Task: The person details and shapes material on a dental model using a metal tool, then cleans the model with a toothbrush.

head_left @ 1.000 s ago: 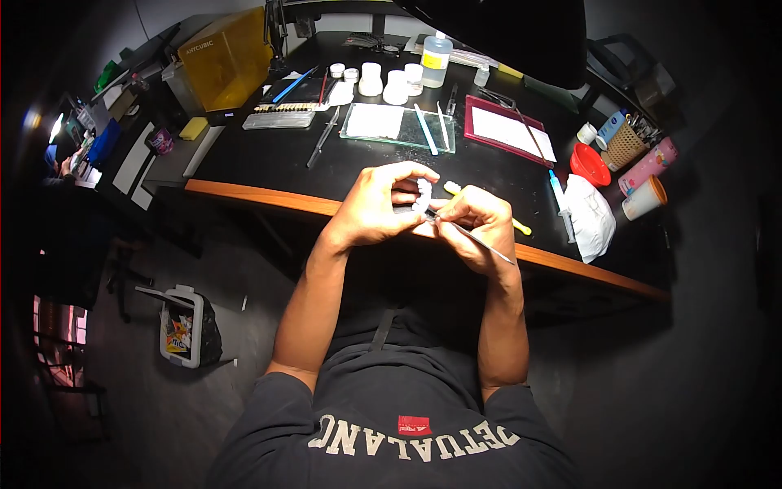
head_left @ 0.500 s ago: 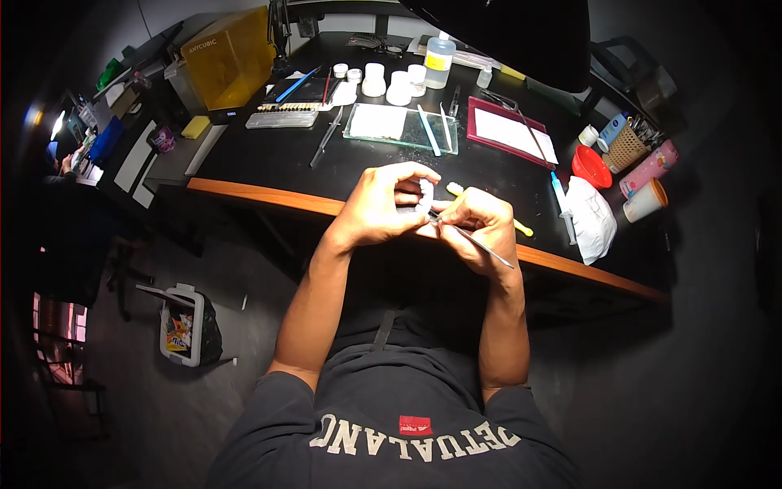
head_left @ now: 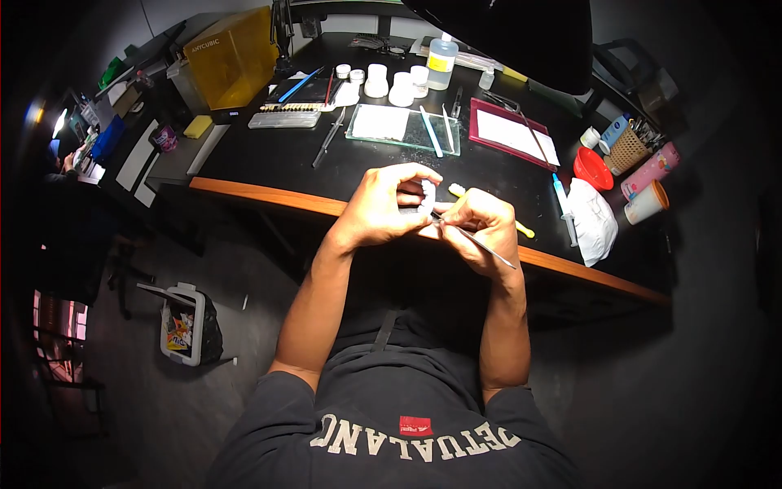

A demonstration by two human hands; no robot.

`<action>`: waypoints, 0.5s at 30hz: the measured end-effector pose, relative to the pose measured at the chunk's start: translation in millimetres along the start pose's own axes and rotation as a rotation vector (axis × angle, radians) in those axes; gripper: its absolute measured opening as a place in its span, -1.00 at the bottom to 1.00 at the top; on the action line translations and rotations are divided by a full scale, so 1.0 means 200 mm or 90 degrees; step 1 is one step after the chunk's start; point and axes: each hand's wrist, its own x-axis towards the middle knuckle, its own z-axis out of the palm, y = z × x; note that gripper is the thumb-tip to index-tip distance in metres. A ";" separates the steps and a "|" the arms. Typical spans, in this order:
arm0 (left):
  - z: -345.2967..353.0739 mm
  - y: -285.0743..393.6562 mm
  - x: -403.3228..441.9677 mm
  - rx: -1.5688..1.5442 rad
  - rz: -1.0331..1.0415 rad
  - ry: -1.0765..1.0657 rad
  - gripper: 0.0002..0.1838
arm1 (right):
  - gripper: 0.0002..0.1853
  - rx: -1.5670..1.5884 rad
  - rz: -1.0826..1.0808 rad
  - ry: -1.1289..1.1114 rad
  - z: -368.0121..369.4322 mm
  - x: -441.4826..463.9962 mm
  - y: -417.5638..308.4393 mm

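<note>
A white dental model [head_left: 427, 198] is held between the thumb and fingers of my left hand [head_left: 377, 204], just above the desk's front edge. My right hand [head_left: 482, 224] pinches a thin metal tool [head_left: 489, 249] whose handle slants down to the right. The tool's tip is at the lower part of the model; exact contact cannot be made out. Behind my right hand a yellow-handled brush [head_left: 524, 230] lies on the desk, partly hidden by the hand.
Behind my hands are a glass plate [head_left: 403, 130], a red-framed pad [head_left: 513, 134], white jars [head_left: 376, 81] and a bottle [head_left: 441, 63]. At right are a syringe [head_left: 564, 209], white tissue [head_left: 592, 220], a red bowl [head_left: 593, 168] and a cup [head_left: 646, 202]. Another person's hand [head_left: 68, 162] shows far left.
The whole view has shifted slightly, so the desk items appear a little further right. Both hands keep nearly the same pose around the model and tool.
</note>
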 end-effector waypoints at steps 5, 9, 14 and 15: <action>-0.01 0.00 0.00 0.019 0.040 -0.013 -0.47 | -0.88 0.053 0.056 0.022 0.00 -0.01 -0.02; -0.01 -0.01 0.00 0.005 0.035 -0.007 -0.47 | -0.89 0.027 0.025 0.019 0.01 0.00 -0.01; -0.01 -0.01 0.00 0.006 0.033 -0.014 -0.47 | -0.89 0.038 0.017 -0.007 0.00 0.00 -0.01; -0.01 -0.01 0.00 0.006 0.035 -0.014 -0.47 | -0.90 0.042 0.023 0.005 0.00 0.00 0.00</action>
